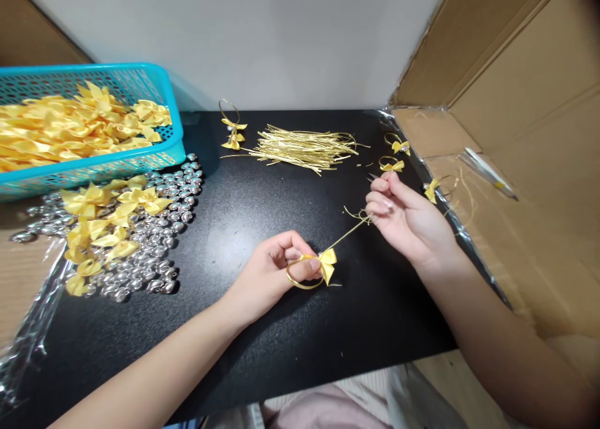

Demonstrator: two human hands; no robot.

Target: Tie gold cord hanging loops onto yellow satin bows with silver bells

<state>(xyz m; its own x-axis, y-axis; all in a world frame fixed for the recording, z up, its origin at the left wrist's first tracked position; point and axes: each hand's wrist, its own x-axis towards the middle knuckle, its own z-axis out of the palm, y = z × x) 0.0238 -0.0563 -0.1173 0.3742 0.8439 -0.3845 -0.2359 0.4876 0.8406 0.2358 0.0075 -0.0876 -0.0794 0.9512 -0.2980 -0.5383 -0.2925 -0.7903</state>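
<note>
My left hand (272,269) is closed in a pinch on a small yellow ribbon bow (327,263) that sits on a loop of gold cord (300,283), just above the black table (262,329). From the bow a gold cord (349,230) runs up and right to my right hand (403,219). That hand is closed, pinching the cord's far end between its fingertips. Both hands hover near the middle of the table.
A blue basket (117,157) full of yellow bows stands at the back left. Silver bells (159,229) with loose yellow bows (105,219) lie beside it. A bundle of gold cords (302,146) lies at the back, finished looped bows (233,132) nearby. An open cardboard box (515,166) fills the right.
</note>
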